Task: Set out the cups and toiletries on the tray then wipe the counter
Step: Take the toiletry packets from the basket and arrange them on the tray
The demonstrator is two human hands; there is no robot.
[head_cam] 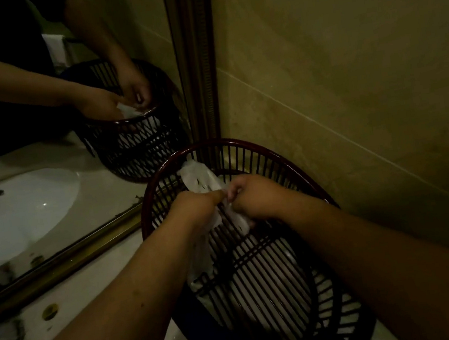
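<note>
- Here, the dark red slatted plastic basket (pixel 258 265) stands on the pale worktop (pixel 90 290) in the corner, beside the gold-framed wall mirror (pixel 42 136).
- Left hand (pixel 194 206): fingers pinching the thin white plastic bag (pixel 198 176) inside the basket.
- Right hand (pixel 255 194): fingers pinching the same bag, touching the left hand.

Both hands meet inside a dark slatted basket (pixel 257 251) standing on the pale table (pixel 90 287) in the right corner. The left hand (pixel 194 206) and right hand (pixel 255 194) each pinch a crumpled white plastic bag (pixel 198 179) draped over the far rim. A mirror (pixel 42 136) at left reflects them.
</note>
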